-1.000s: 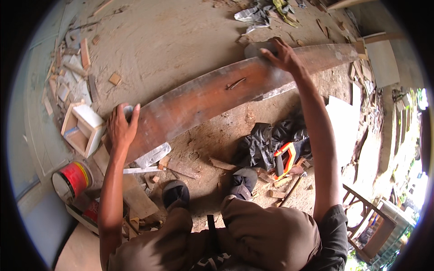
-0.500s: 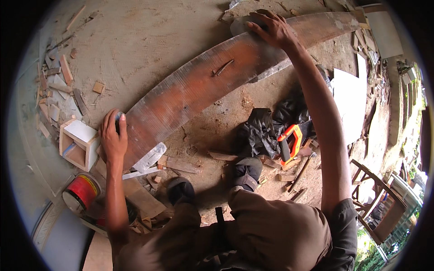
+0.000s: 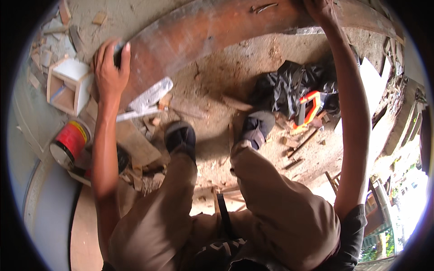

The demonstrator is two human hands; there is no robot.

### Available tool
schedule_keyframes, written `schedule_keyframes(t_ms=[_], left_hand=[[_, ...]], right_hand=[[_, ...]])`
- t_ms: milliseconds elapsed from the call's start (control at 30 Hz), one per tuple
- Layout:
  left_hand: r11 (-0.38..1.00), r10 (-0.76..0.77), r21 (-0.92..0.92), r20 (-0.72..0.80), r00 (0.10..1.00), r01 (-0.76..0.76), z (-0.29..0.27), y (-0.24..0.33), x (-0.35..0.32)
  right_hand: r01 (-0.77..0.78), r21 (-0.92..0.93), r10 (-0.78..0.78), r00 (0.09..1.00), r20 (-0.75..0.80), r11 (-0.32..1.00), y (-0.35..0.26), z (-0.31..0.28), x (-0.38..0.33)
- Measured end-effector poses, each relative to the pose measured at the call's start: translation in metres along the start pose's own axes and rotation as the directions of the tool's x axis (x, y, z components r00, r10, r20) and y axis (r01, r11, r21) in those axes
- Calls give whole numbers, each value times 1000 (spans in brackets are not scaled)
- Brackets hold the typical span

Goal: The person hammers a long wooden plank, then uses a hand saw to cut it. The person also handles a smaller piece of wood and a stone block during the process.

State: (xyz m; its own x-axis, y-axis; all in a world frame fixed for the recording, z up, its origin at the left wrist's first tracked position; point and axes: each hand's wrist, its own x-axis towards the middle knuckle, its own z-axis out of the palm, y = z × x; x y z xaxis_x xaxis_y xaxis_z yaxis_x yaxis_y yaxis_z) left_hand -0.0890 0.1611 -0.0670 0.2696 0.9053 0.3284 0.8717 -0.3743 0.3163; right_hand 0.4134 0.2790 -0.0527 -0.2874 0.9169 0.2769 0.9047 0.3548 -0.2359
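evidently, a curved reddish-brown wooden plank [image 3: 194, 38] is positioned across the top of the view, beyond the feet. its left end is covered by the left hand [image 3: 110, 70], thumb spread from the fingers; a dark item [image 3: 119, 53] is seen between them, its kind unclear, and whether it is gripped cannot be determined. the right hand [image 3: 322, 11] is set at the plank farther right, cut off by the picture's upper edge; its grasp cannot be confirmed. a pale block [image 3: 151, 94] is noted by the plank's near edge. for sound handling, even pressure by both hands is advised, with fingertips kept from beneath the plank. footing should be kept clear of the wood scraps, and of the orange-handled handsaw [image 3: 312, 108] beside the black plastic sheeting [image 3: 289, 81].
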Motion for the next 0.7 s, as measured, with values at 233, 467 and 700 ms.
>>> schedule_keyframes(t_ms=[233, 467, 700], left_hand=[[990, -38, 142, 89, 995, 25, -23, 36, -9], [985, -51, 171, 408, 911, -21, -66, 84, -36], [979, -48, -90, 768, 639, 181, -159, 212, -61]], right_hand=[[-16, 254, -1, 998, 66, 967, -73, -13, -67], [-168, 320, 102, 972, 213, 932, -119, -60, -116], [-799, 393, 734, 586, 344, 455, -229, -200, -248]])
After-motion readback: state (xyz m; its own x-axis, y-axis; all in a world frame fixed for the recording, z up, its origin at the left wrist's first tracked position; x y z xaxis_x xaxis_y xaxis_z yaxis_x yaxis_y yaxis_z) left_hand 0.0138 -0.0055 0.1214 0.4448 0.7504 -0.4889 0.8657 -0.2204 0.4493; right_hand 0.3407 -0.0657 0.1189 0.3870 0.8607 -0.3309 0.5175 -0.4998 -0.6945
